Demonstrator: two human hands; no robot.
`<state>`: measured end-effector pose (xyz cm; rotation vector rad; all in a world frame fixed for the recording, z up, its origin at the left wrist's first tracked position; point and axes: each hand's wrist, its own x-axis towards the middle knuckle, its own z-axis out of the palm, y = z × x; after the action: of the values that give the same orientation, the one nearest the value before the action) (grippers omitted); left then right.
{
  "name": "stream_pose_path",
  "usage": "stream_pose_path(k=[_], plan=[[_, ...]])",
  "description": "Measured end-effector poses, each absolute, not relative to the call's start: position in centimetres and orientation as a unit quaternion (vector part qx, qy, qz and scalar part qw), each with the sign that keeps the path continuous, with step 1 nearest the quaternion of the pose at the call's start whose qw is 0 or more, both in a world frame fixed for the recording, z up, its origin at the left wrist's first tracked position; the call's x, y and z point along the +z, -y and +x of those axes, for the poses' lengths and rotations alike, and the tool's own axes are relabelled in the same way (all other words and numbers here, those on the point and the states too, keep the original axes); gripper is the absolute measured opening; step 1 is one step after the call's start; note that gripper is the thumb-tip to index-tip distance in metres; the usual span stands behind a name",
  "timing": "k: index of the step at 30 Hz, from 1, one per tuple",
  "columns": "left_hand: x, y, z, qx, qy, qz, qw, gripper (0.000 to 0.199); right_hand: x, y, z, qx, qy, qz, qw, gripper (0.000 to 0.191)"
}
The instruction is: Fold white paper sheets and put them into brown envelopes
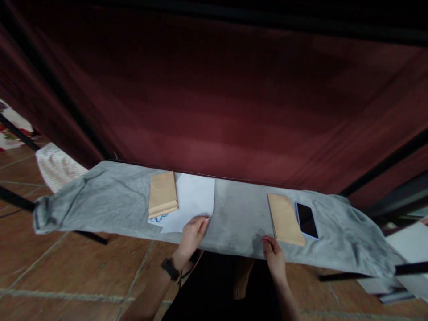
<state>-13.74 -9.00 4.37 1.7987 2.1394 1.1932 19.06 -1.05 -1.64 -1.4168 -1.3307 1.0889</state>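
My left hand (193,235), with a dark watch on its wrist, pinches the near right corner of a white sheet of paper (197,196). The sheet lies on grey cloth, partly beneath a stack of brown paper envelopes (162,189). Blue drawing or print shows on paper at the stack's near edge. My right hand (274,256) hovers by the cloth's front edge, fingers loosely bent and nothing visible in them. Just beyond it, to the right, lies another brown envelope or small pile of them (286,218).
A phone (306,220) with a dark screen lies right of the right-hand envelopes. Grey cloth (110,196) covers the narrow bench. Dark red fabric (217,111) hangs behind it, with black metal bars (63,98) at the sides. Below is a brown tiled floor (96,267).
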Motion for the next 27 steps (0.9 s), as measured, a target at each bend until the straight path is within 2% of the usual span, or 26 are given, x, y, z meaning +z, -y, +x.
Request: stream_pose_path(k=[8, 16, 24, 27], plan=[[4.0, 6.9, -2.5, 0.268, -0.628, 0.731, -0.004, 0.015, -0.3, 0.9, 13.3, 0.578, 0.483, -0.531, 0.388, 0.06], [2.3, 7.3, 1.0, 0.27, -0.583, 0.766, 0.029, 0.011, -0.7, -0.9, 13.2, 0.475, 0.553, -0.553, 0.403, 0.041], [1.8, 7.5, -3.0, 0.293, -0.606, 0.739, 0.022, 0.038, -1.0, -1.8, 13.7, 0.472, 0.562, -0.549, 0.401, 0.042], [1.8, 7.7, -5.2, 0.286, -0.621, 0.73, 0.003, 0.041, -1.1, -1.9, 13.6, 0.459, 0.57, -0.554, 0.398, 0.041]])
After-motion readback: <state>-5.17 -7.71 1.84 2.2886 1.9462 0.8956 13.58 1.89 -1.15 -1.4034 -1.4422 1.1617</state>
